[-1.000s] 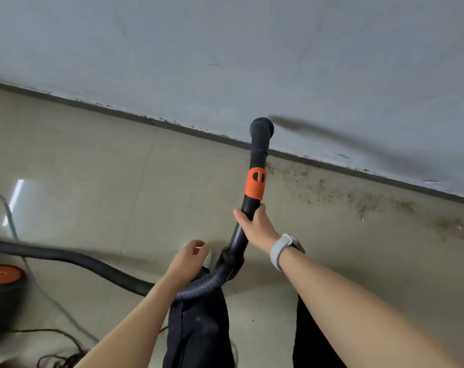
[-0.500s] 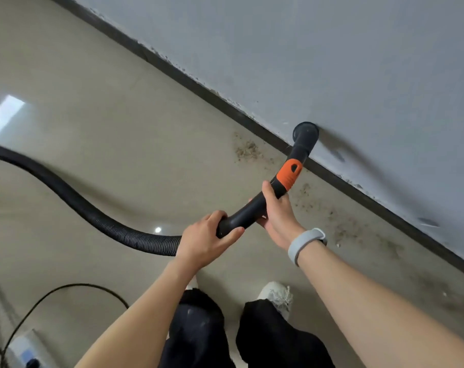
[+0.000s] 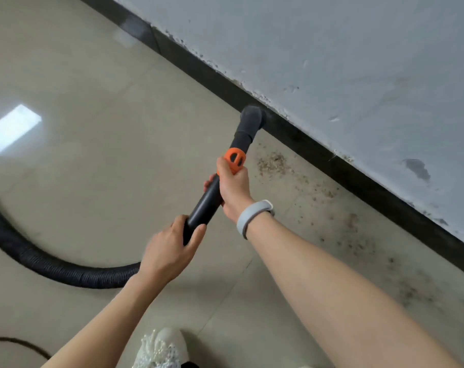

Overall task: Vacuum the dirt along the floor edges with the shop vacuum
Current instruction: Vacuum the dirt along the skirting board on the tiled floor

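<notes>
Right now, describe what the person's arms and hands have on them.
Both forearms are bare, with no sleeves or gloves showing. The right hand has a light grey, smooth, rounded band around its wrist. The left hand and its wrist carry nothing.

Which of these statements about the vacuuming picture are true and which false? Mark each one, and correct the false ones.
1. Both hands grip the black wand. True.
2. The nozzle is at the dark baseboard. True.
3. The dirt lies left of the nozzle. False: it lies to its right, along the baseboard.
4. The left hand wears the grey wristband. False: the right hand does.
5. The ribbed hose curves away to the left. True.
</notes>
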`<action>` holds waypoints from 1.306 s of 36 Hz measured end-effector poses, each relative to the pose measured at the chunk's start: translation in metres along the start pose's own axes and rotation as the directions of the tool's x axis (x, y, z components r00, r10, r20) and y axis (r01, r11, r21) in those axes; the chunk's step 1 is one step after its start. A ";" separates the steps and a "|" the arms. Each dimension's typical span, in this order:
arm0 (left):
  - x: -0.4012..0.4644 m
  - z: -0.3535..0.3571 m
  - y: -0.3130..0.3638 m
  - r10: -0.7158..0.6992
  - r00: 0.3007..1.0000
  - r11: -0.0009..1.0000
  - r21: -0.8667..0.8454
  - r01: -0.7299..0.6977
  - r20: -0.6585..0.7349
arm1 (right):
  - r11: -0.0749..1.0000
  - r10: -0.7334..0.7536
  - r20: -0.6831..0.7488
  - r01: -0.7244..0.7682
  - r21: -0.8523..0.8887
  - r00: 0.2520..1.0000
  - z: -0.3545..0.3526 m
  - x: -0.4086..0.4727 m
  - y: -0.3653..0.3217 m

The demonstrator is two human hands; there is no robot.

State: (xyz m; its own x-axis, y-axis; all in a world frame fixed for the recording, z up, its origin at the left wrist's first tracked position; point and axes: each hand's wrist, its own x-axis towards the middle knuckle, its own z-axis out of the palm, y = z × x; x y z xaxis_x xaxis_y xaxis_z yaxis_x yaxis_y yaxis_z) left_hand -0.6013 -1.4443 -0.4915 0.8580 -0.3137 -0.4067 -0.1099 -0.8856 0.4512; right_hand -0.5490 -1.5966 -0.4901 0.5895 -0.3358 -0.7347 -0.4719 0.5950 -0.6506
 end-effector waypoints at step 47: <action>0.037 0.083 0.026 0.284 0.950 0.927 0.218 -0.306 0.128 | 0.977 0.156 -0.260 -0.111 0.180 0.953 -0.120 0.023 0.038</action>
State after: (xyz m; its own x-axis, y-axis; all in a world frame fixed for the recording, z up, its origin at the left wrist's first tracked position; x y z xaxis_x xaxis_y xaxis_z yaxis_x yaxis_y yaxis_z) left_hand -0.6142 -1.5068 -0.5606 0.7202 -0.5932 -0.3598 -0.4739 -0.7994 0.3694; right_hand -0.6314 -1.6693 -0.5547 0.3175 -0.4167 -0.8518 -0.4090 0.7503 -0.5195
